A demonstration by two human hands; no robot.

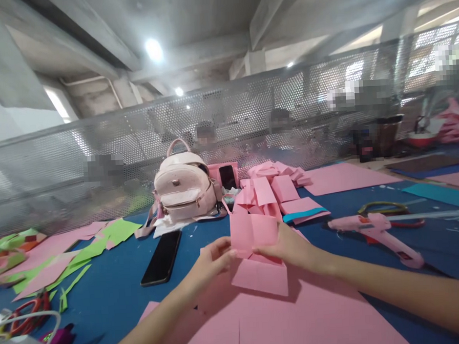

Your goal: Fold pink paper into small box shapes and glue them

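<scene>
A folded piece of pink paper (254, 230) with creases is held up in front of me, between both hands. My left hand (215, 259) pinches its left edge with thumb and fingers. On the other side, my right hand (291, 247) grips the paper, its thumb lying across the front and its fingers hidden behind. A lower pink flap (260, 278) hangs just under the held piece. Large pink sheets (283, 323) lie flat on the table beneath my hands. Behind the held paper is a heap of folded pink pieces (267, 190).
A black phone (161, 257) and a pale backpack (186, 187) are left of centre. To the right lie a pink glue gun (379, 231) and pliers (383, 208). Green scraps (110, 239) and red-handled pliers (29, 315) lie left. A perforated metal screen (226, 115) stands behind.
</scene>
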